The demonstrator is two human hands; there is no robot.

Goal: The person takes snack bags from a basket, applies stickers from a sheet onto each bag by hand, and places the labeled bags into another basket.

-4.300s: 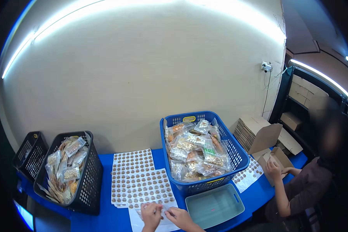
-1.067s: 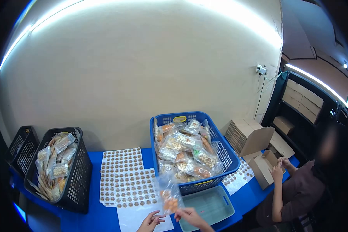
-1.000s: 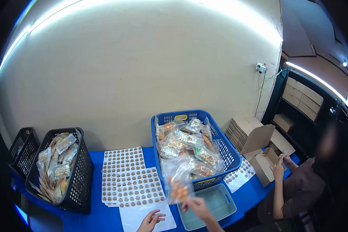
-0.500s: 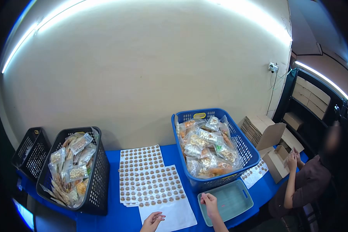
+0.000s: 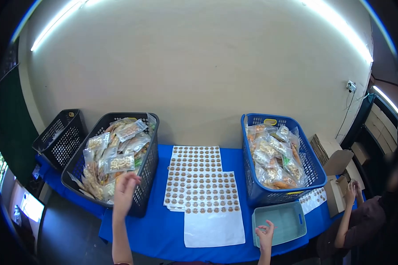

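My left hand [image 5: 126, 192] is raised at the near right rim of the dark basket [image 5: 144, 185], its fingers loosely apart and nothing visible in them. Inside that basket lie clear packets of snacks [image 5: 120, 163], nearest to its fingertips. Over the left part of a pale green tray [image 5: 292, 236], my right hand [image 5: 265, 235] has its fingers curled toward the thumb; whatever they pinch, if anything, is too small to make out. Between the hands lie white sheets of round stickers [image 5: 212, 190], the front one with a bare lower part.
A blue basket [image 5: 316, 174] full of snack packets stands behind the tray. Another dark basket [image 5: 59, 139] is at far left. To the right, a co-worker [image 5: 362, 225] has their hands by an open cardboard box [image 5: 338, 194]. A blue cloth [image 5: 163, 227] covers the table.
The view has swung left. My left hand has moved from the sticker sheet's lower edge up to the dark basket. My right hand stays over the tray, slightly lower.
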